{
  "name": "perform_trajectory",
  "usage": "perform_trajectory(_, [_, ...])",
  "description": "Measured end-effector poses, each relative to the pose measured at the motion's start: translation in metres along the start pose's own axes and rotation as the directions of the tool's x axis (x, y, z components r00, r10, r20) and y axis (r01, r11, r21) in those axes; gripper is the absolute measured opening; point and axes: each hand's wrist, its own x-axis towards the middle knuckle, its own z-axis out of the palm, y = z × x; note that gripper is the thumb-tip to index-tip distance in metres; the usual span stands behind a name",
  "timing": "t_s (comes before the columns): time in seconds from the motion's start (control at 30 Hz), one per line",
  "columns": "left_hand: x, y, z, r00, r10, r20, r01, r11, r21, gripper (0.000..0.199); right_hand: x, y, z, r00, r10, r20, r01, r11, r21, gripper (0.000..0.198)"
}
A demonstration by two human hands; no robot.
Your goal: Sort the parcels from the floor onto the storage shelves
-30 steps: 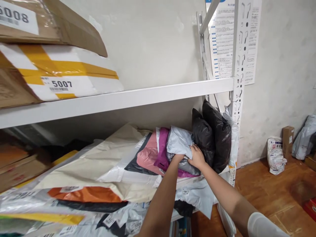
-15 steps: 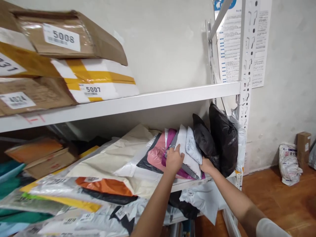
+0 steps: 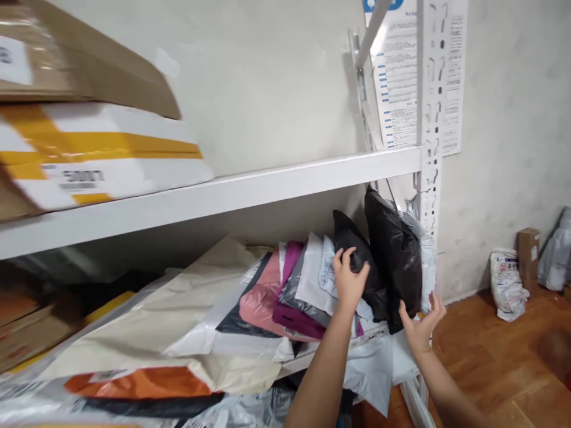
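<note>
My left hand (image 3: 350, 279) is in front of a small black plastic parcel (image 3: 345, 235), fingers spread and curved; whether its fingertips touch the plastic I cannot tell. Lower and to the right, my right hand (image 3: 422, 326) is open, thumb and fingers apart, beside the bottom of a larger black parcel (image 3: 395, 255). Leaning in a row to the left are a light blue parcel (image 3: 327, 267), a white one (image 3: 310, 276), a purple one (image 3: 292, 312) and a pink one (image 3: 259, 300). Neither hand visibly holds anything.
A white shelf beam (image 3: 267, 184) runs above the parcels to a perforated post (image 3: 430, 119). Taped boxes, including a white and yellow one (image 3: 165, 163), sit on the upper shelf. A large cream bag (image 3: 178, 303) lies at left. A white bag (image 3: 507, 285) stands on the floor.
Both hands have moved right along the row, from the white and light blue parcels to the black ones, and their fingers have spread. The camera view has shifted right.
</note>
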Motion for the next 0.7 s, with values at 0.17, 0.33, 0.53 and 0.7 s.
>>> perform_trajectory(0.17, [0.0,-0.044,-0.027,0.999,0.017,-0.045,-0.02,0.997,-0.07,0.029,0.031,0.001,0.015,0.97,-0.031,0.24,0.0,0.992,0.129,0.075])
perform_trajectory(0.33, [-0.02,-0.059,-0.047,0.99,-0.047,-0.132,0.035,0.995,-0.093,0.029,0.04,-0.022,0.038,0.871,-0.115,0.478,-0.014,0.966,0.257,0.084])
perform_trajectory(0.53, [-0.027,-0.076,-0.053,0.966,-0.201,-0.162,0.208,0.978,0.027,0.028,0.023,-0.056,0.061,0.468,-0.382,0.797,-0.007,0.9,0.436,0.101])
perform_trajectory(0.7, [-0.026,-0.082,-0.057,0.971,-0.206,-0.117,0.219,0.971,0.102,0.035,0.028,-0.056,0.055,0.432,-0.353,0.83,-0.034,0.913,0.406,0.101])
